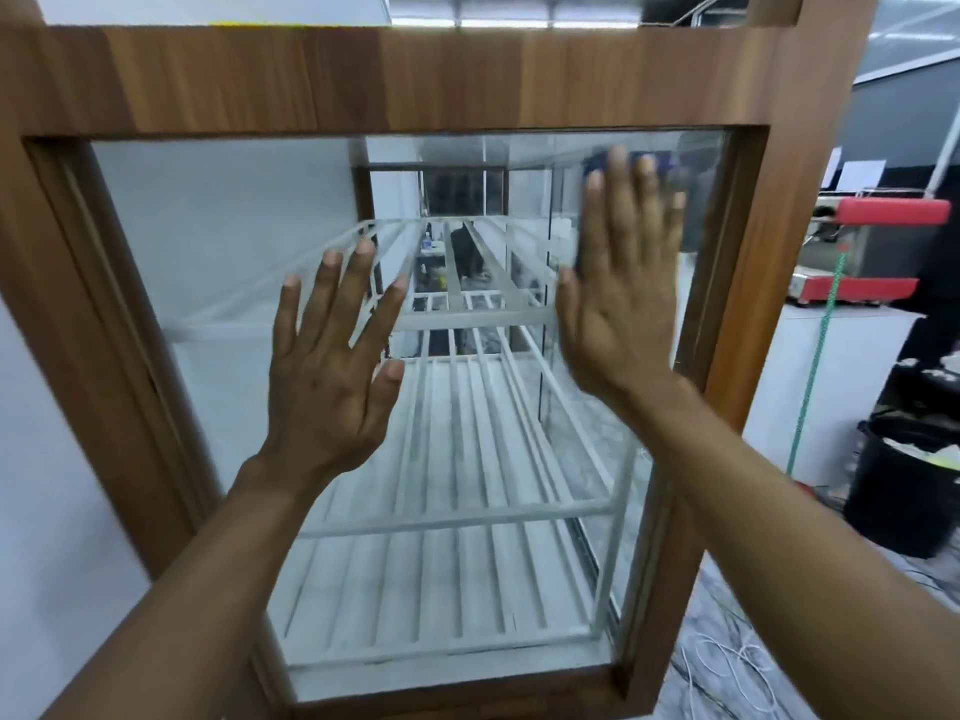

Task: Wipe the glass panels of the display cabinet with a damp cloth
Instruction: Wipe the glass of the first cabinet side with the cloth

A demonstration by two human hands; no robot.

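The display cabinet has a brown wooden frame (pixel 311 80) around a large glass panel (pixel 223 241), with white wire shelves (pixel 457 459) inside. My left hand (pixel 332 366) is raised flat in front of the glass, fingers straight and spread, holding nothing. My right hand (pixel 623 283) lies flat against the panel's upper right part, fingers straight. A dark blue cloth (pixel 596 164) peeks out, blurred, around its fingertips, between the hand and the glass. Whether the left hand touches the glass I cannot tell.
To the right, a red and steel coffee machine (pixel 878 241) stands on a white counter (pixel 831 387). A black bin (pixel 904 491) with waste stands below it, beside a green rope (pixel 815 366). White cables (pixel 727 667) lie on the floor. A white wall (pixel 47 511) is at the left.
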